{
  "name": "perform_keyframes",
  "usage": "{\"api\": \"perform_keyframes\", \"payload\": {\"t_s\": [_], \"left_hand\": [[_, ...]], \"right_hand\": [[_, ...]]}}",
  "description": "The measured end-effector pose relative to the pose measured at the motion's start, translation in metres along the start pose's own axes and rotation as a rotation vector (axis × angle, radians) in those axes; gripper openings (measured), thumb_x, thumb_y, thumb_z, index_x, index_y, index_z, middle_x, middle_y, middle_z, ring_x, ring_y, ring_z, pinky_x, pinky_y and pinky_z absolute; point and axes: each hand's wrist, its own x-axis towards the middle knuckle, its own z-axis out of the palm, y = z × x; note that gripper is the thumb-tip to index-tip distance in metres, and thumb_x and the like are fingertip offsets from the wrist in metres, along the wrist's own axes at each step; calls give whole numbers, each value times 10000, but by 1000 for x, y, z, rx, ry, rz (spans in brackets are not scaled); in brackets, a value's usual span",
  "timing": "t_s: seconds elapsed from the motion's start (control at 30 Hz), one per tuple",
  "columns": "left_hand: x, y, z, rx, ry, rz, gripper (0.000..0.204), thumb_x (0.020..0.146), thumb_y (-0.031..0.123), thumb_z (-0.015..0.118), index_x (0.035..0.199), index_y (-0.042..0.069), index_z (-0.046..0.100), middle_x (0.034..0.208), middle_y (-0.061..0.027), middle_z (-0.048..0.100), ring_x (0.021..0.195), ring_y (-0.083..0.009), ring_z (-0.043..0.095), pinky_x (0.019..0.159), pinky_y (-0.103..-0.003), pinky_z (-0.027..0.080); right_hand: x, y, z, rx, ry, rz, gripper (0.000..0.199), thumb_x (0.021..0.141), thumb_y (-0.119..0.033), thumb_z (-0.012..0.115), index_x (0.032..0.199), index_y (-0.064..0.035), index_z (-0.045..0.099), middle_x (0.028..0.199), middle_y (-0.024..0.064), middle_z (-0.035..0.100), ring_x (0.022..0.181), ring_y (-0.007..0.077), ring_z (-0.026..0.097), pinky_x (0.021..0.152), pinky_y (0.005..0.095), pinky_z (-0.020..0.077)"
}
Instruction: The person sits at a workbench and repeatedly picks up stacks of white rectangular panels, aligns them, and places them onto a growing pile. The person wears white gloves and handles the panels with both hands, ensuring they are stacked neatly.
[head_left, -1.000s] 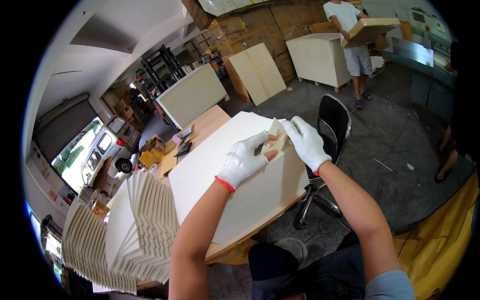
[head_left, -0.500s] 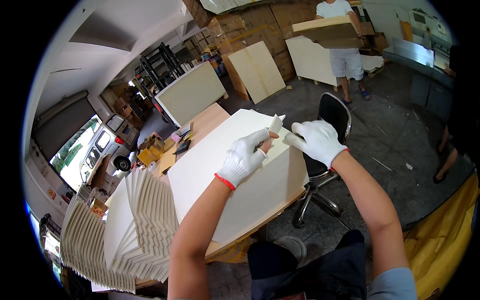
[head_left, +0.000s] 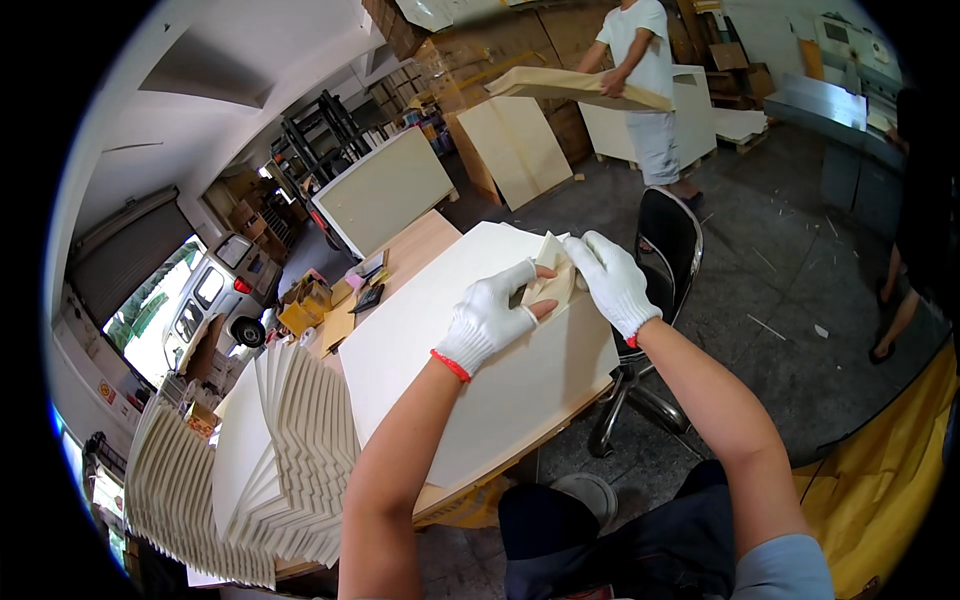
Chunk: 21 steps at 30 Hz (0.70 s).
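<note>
In front of me, a small folded piece of cream card (head_left: 556,275) stands over a stack of large white sheets (head_left: 470,350). My left hand (head_left: 487,318), in a white glove with bare thumb and fingertip, holds the piece at its left side, finger above and thumb below. Against its right edge rests my right hand (head_left: 612,282), also gloved, with the fingers stretched out along the card. The right thumb is hidden. At the left of the table, folded cream card pieces (head_left: 305,440) lie in fanned, zigzag piles.
A black swivel chair (head_left: 672,240) stands just beyond the table's right side. Farther back, a person (head_left: 645,80) carries a large flat panel (head_left: 570,88). A calculator (head_left: 369,297) and yellow box (head_left: 305,303) sit at the table's far left. Yellow sheeting (head_left: 880,470) hangs at right.
The small card piece has opened wider, and my left thumb and finger are farther apart. My right hand has moved left onto its edge, fingers straightened. The person behind has turned with the panel.
</note>
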Motion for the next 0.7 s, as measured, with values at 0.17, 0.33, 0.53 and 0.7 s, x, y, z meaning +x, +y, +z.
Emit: {"api": "perform_keyframes", "payload": {"t_s": [0.17, 0.33, 0.53, 0.7], "left_hand": [[1, -4, -1, -45, -13, -25, 375, 877, 200, 707, 1239, 134, 640, 874, -87, 651, 785, -173, 628, 781, -328, 502], [2, 1, -3, -40, -42, -47, 384, 879, 194, 702, 1254, 140, 638, 922, -87, 673, 809, -179, 645, 789, -337, 511], [-9, 1, 1, 137, 15, 114, 425, 874, 171, 626, 1297, 217, 607, 1036, -134, 697, 923, -307, 679, 836, -383, 523], [-6, -6, 4, 202, 54, 95, 423, 851, 204, 616, 1274, 215, 612, 1166, -124, 650, 991, -366, 651, 848, -435, 525]], "right_hand": [[-1, 3, 2, 9, 20, -35, 508, 983, -524, 447, 877, -41, 565, 842, 204, 622, 870, 422, 596, 734, 463, 443], [0, 7, 3, 23, 30, -28, 508, 975, -538, 449, 892, -55, 580, 843, 208, 624, 884, 420, 600, 752, 466, 448], [3, 7, -21, -105, 37, -67, 488, 967, -544, 448, 939, -92, 631, 889, 214, 672, 881, 419, 644, 755, 507, 466], [-4, 11, -28, -532, -159, -84, 527, 925, -590, 478, 895, -87, 632, 819, 194, 688, 827, 388, 676, 726, 500, 500]]}}
